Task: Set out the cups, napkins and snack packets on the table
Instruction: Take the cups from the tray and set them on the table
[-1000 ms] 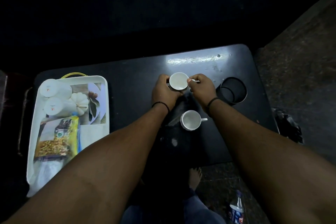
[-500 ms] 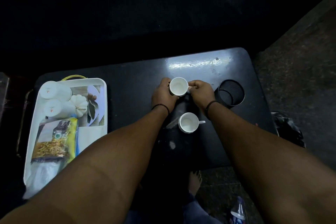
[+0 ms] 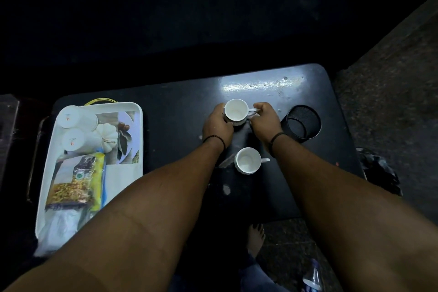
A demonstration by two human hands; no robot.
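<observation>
a low black table carries a white cup between the left hand and right hand, a second white cup nearer the body between the wrists, a black mesh ring just right of the right hand, and a white tray well left of the left hand.

I counted two white ceramic cups on the black table: the far cup, held between two hands, the left hand and right hand, and the near cup just nearer me. One black mesh holder stood right of the far cup. One white tray sat well left of it, carrying two white paper cups lying on their sides, the upper paper cup and lower paper cup, one yellow snack packet and one clear bag; I couldn't tell what it held. One plastic bottle was on the floor.
</observation>
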